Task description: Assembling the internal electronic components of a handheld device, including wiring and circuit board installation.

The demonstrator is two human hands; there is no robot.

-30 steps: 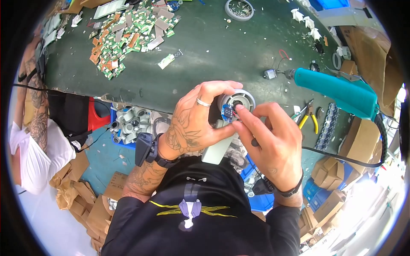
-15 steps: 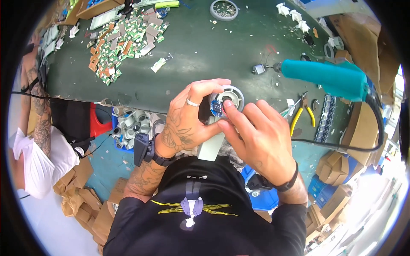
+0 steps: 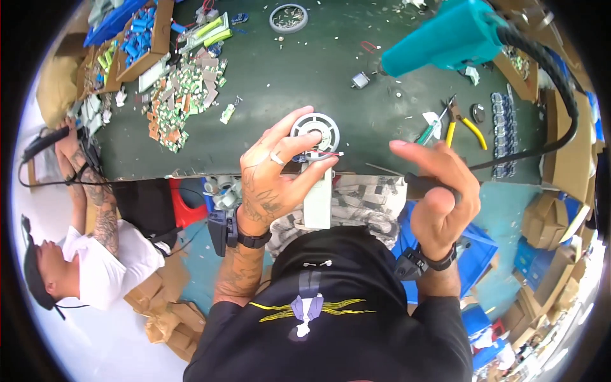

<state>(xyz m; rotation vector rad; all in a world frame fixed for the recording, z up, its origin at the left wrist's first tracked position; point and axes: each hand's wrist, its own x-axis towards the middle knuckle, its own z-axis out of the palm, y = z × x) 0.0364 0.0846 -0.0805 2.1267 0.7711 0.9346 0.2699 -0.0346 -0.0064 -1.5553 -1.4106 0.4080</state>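
My left hand (image 3: 273,169) is closed around a pale grey plastic housing (image 3: 317,207), which has a round, slotted head (image 3: 332,130) and a flat handle pointing toward my body. At the base of the head a small blue circuit board (image 3: 299,158) shows partly, under my fingers. Thin red and dark wires (image 3: 324,153) end in a small white plug there. My right hand (image 3: 449,200), apart from the housing to its right, has its fingers curled on a dark-handled tool (image 3: 423,185) with a thin metal shaft pointing left. Its index finger stretches forward.
A turquoise power tool (image 3: 439,39) with a thick black cable hangs over the bench's right. Near it lie a small motor (image 3: 360,79), yellow-handled pliers (image 3: 471,130) and stacked blue boards (image 3: 504,134). A pile of small boards (image 3: 184,95) lies left. A co-worker (image 3: 105,254) sits at the left.
My right hand has left the circuit board and moved right, with the dark-handled tool now showing in it. The housing's round head has turned, and its wires now show. My view has shifted.
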